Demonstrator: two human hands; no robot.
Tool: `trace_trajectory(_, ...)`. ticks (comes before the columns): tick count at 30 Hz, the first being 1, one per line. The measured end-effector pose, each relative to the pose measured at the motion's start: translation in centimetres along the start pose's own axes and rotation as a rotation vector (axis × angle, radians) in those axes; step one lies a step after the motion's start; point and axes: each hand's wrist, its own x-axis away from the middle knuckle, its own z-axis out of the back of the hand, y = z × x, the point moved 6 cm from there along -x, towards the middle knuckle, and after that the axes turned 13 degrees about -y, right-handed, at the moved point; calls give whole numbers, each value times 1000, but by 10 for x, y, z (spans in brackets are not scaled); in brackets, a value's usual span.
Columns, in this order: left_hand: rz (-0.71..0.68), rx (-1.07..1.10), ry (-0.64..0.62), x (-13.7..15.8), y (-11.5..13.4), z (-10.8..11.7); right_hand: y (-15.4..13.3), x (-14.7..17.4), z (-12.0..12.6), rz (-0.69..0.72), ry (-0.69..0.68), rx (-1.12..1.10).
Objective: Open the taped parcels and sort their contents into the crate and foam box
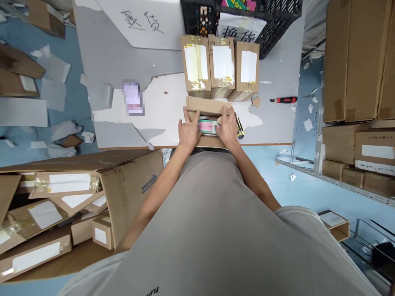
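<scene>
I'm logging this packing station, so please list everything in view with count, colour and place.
open box: 1, brown, table's near edge, between both hands
packet: 1, pink and green, inside open box
sealed boxes: 3, brown with white labels, standing behind open box
crate: 1, black, table's far end
knife: 1, red and black, table's right side
cutter: 1, yellow and black, beside right hand
table: 1, grey-white, peeling top
carton: 1, brown, on floor at left, full of labelled boxes
shelf boxes: several, brown, right
left hand: on open box's left side
right hand: on open box's right side
</scene>
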Motion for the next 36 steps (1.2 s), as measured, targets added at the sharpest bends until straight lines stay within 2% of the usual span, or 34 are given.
trace_trajectory(3, -12, 87, 70, 5, 7, 11, 4, 7, 7, 3, -17, -37)
trace_trajectory(7, -82, 233, 178, 29, 0, 40, 25, 24, 23, 43, -15, -131)
trace_trajectory(10, -76, 159, 218, 40, -13, 55, 47, 38, 31, 13, 34, -200)
trace_trajectory(12, -52, 20, 179, 40, -22, 57, 59, 45, 32, -44, 94, -210)
trace_trajectory(14, -74, -111, 79, 34, -25, 52, 62, 47, 31, -66, 127, -177)
trace_trajectory(19, -312, -305, -240, 17, -10, 26, 42, 40, 16, 43, -16, -113)
trace_trajectory(21, -336, -343, -316, 13, -4, 19, 35, 40, 12, 88, -66, -107)
trace_trajectory(25, -304, -520, -367, 11, 6, 17, 33, 41, 8, 116, -122, -53)
trace_trajectory(30, -380, -721, -468, 8, 19, 8, 33, 38, 5, 195, -165, 35)
trace_trajectory(33, -381, -786, -449, 0, 26, 6, 31, 34, 6, 212, -192, 75)
trace_trajectory(36, -352, -800, -398, -4, 23, 15, 28, 31, 8, 198, -231, 108)
